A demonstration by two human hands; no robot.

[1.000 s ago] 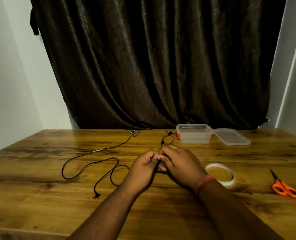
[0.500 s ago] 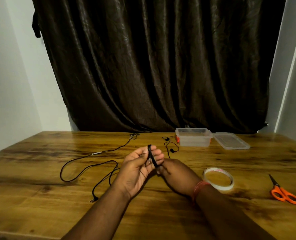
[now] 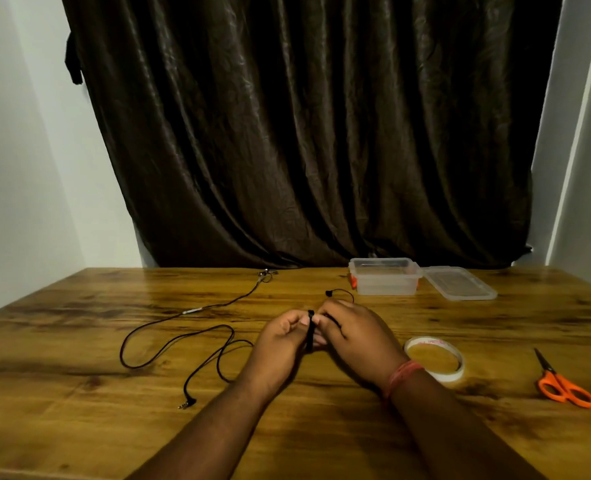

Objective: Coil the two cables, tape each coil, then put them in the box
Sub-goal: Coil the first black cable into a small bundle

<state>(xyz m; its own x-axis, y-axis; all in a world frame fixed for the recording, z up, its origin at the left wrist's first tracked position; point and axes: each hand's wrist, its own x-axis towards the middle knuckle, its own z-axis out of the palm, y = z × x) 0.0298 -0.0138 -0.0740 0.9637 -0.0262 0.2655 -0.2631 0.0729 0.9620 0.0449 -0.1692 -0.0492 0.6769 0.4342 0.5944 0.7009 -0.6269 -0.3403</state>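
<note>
On the left of the wooden table [image 3: 79, 341] I see the long thin black cable with an audio plug [image 3: 169, 344]. It lies loose in wide curves, as it lay half a second ago, so I judge it is the second cable and it is not yet coiled.

In the middle, the left hand [image 3: 280, 341] was open half a second ago, palm up, with the small black coil of the first cable [image 3: 310, 329] around its fingers. Now this hand has turned and closed; its fingers are curled and they pinch the coil, which stands almost upright between the two hands. The right hand [image 3: 352, 332] has come up from below and now it holds the same cable from the other side, with a strand passing over its fingers. The free tail with the small earbud [image 3: 337, 292] is shorter now and it lies on the table just behind the hands. I think this means the winding of the first cable is almost finished.

To the right, the roll of white tape [image 3: 436, 362] lies near the right wrist, untouched. The orange-handled scissors [image 3: 564, 386] are farther right. The clear plastic box [image 3: 384, 280] stands open at the back, its clear lid [image 3: 460, 287] beside it. So taping comes next, in my judgement.
</note>
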